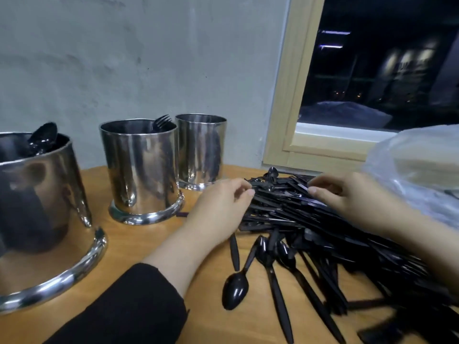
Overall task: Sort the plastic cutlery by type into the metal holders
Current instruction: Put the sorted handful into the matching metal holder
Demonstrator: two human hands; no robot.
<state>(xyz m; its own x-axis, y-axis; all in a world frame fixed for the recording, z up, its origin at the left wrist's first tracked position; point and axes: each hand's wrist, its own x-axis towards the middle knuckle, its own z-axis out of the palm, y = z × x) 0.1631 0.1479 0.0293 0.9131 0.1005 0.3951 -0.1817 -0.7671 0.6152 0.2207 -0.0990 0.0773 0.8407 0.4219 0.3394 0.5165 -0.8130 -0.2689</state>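
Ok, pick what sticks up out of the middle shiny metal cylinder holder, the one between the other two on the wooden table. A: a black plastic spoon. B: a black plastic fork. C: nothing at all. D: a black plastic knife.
B: the tines of a black plastic fork rise above the far rim of the middle shiny metal cylinder holder.

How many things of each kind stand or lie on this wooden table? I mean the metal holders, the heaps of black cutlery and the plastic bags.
Metal holders: 3, the near one with spoons, the middle one with a fork, the far one.
Heaps of black cutlery: 1, its pieces too many and tangled to count.
Plastic bags: 1.
Total: 5.
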